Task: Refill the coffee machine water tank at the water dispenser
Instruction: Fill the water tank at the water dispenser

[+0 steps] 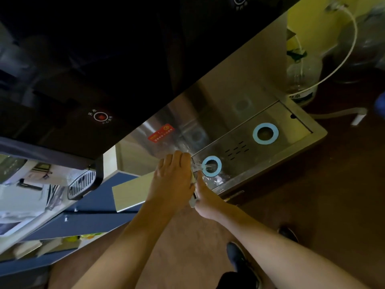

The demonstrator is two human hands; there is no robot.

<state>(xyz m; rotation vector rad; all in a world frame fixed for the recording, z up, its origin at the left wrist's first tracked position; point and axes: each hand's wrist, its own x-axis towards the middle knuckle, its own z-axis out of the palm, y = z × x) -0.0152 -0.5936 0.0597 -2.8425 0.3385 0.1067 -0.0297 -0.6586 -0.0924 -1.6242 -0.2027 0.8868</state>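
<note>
A red button point(100, 117) glows on the dispenser's black panel point(87, 59). The left hand point(174, 180) and right hand point(205, 198) both clasp the clear water tank point(199, 171), held over the steel drip tray point(291, 122) at its left end, above the nearer blue ring point(216, 173); a second blue ring point(255, 133) lies further right

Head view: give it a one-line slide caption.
Both hands, left and right, hold the clear water tank over the dispenser's steel tray.
</note>
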